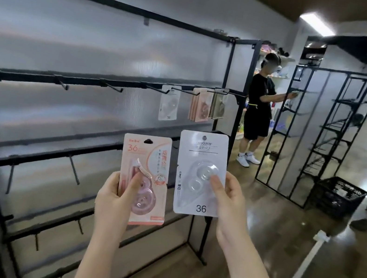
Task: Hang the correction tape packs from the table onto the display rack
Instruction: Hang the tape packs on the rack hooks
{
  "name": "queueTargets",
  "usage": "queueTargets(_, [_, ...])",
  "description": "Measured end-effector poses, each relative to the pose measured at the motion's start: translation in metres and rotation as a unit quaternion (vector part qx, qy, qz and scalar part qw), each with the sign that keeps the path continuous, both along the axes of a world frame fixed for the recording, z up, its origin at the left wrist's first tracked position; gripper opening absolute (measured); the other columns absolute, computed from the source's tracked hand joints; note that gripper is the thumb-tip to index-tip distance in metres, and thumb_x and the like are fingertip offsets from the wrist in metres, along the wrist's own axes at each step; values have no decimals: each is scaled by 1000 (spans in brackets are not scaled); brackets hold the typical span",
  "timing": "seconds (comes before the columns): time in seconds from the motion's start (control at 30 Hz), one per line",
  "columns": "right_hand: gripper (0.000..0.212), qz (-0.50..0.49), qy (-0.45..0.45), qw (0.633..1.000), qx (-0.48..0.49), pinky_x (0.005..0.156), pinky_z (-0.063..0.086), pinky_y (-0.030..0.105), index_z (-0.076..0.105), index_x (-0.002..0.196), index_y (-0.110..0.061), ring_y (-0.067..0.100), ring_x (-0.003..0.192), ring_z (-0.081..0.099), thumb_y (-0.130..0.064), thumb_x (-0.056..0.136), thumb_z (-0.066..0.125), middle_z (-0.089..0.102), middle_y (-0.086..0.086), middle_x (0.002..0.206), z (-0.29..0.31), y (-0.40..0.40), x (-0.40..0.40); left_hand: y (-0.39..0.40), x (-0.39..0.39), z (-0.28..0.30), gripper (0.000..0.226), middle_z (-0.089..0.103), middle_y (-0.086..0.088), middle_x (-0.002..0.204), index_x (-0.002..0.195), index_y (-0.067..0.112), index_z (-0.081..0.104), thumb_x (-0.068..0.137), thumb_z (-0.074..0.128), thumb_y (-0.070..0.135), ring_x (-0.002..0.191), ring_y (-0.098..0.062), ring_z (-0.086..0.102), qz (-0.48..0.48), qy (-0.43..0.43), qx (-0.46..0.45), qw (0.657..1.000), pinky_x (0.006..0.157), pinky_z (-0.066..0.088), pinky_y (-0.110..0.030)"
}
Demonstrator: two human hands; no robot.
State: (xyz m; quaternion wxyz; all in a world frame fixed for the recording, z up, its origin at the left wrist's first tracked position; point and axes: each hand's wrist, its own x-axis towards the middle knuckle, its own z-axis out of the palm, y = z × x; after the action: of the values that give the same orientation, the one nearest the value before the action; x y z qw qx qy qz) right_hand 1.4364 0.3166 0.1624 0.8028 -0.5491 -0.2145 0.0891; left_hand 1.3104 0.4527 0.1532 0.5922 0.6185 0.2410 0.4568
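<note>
Gripping a pink pack point(146, 178) in the left hand point(115, 198) and a white pack point(200, 173) in the right hand point(227, 203) below the rack hooks point(187, 91), both likely light, stiff cards best pinched low, leaving top holes free.
</note>
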Motion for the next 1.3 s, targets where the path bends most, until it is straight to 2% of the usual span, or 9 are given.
queueTargets(0.13, [10, -12, -11, 1000, -7, 74, 53, 24, 61, 101, -25, 11, 90, 67, -25, 92, 60, 69, -5, 101, 1, 18, 62, 22, 56, -1, 30, 70, -12, 85, 84, 13, 63, 84, 65, 43, 75, -29, 65, -3, -3, -1, 1000, 66, 50, -43])
queueTargets(0.4, [6, 49, -40, 998, -19, 84, 53, 33, 59, 99, -23, 15, 92, 65, -25, 93, 59, 68, -2, 100, 7, 84, 204, 45, 161, -3, 26, 71, -9, 87, 91, 12, 63, 87, 65, 38, 82, -29, 67, 46, -7, 2, 999, 73, 54, -44])
queueTargets(0.53, [16, 99, -72, 992, -21, 72, 53, 21, 58, 107, -20, 13, 90, 65, -27, 93, 60, 67, -3, 101, 20, 119, 268, 51, 211, 4, 15, 69, 6, 74, 85, 18, 64, 88, 64, 33, 73, -13, 62, 99, -18, 9, 995, 63, 47, -25])
queueTargets(0.67, [16, 143, -90, 985, -28, 84, 55, 33, 58, 105, -24, 18, 98, 65, -31, 91, 62, 67, -2, 106, 32, 150, 316, 51, 251, 12, 27, 68, -13, 83, 82, 18, 64, 78, 65, 45, 75, -22, 61, 134, -27, 12, 990, 68, 48, -38])
queueTargets(0.8, [23, 165, -110, 979, -48, 93, 51, 43, 57, 107, -26, 20, 104, 62, -38, 88, 64, 65, -2, 109, 35, 176, 345, 44, 275, 12, 31, 70, -10, 83, 86, 16, 64, 74, 64, 45, 77, -26, 65, 163, -19, 12, 986, 71, 52, -43])
queueTargets(1.0, [62, 213, -91, 971, -59, 98, 47, 40, 56, 122, -18, 19, 112, 58, -60, 77, 61, 61, 2, 121, 18, 203, 357, 46, 293, 11, 31, 73, -9, 84, 92, 12, 64, 77, 63, 40, 81, -27, 71, 178, 5, 11, 984, 72, 58, -41])
queueTargets(1.07, [58, 224, -88, 968, -68, 93, 46, 36, 57, 115, -16, 19, 107, 58, -60, 78, 59, 62, 2, 115, 17, 218, 362, 50, 297, 12, 31, 73, -7, 83, 92, 12, 64, 77, 63, 39, 77, -23, 72, 182, 4, 11, 983, 66, 58, -35])
queueTargets(1.17, [31, 222, -99, 964, -106, 66, 40, 24, 53, 84, -16, 13, 76, 52, -46, 90, 56, 56, -4, 80, 21, 245, 367, 60, 300, 13, 35, 72, -8, 82, 92, 10, 64, 75, 63, 41, 71, -19, 71, 189, -7, 8, 982, 58, 57, -28])
queueTargets(1.3, [37, 218, -100, 961, -139, 51, 29, 18, 39, 67, -21, 8, 58, 37, -43, 93, 55, 39, -7, 64, 26, 280, 371, 76, 304, 13, 39, 72, -11, 84, 92, 8, 64, 75, 63, 42, 74, -23, 71, 186, -10, 1, 982, 61, 58, -31])
